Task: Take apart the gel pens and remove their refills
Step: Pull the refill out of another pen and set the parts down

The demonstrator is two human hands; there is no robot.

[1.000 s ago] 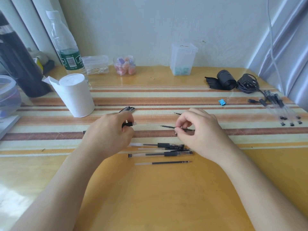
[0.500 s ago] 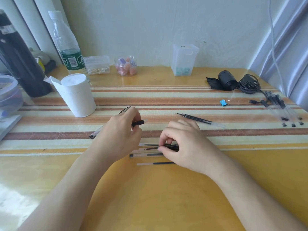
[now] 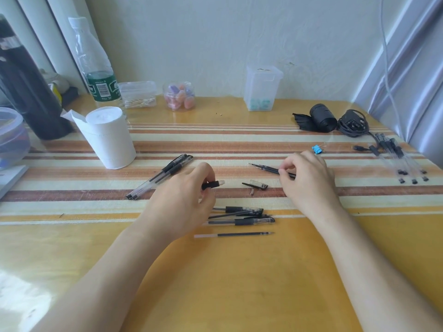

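My left hand (image 3: 182,202) grips a gel pen barrel (image 3: 212,184); its black grip end pokes out past my fingers. My right hand (image 3: 309,180) pinches the back end of thin black refills (image 3: 263,167) that lie on the striped cloth. Between my hands lie a clear pen cap (image 3: 257,184) and a small metal tip (image 3: 251,191). Whole gel pens (image 3: 165,174) lie to the left of my left hand. More pens (image 3: 242,215) and a loose refill (image 3: 235,234) lie nearer to me.
A white paper roll (image 3: 107,137) stands at the left, with a water bottle (image 3: 96,68) and a dark flask (image 3: 26,92) behind it. Small plastic boxes line the wall. Empty clear barrels (image 3: 398,159), a blue clip (image 3: 317,149) and a black cable (image 3: 352,124) are at the right.
My right hand left the pens near me and moved up and right to the refills. A pen cap and a metal tip now lie between my hands. My left hand has hardly moved.
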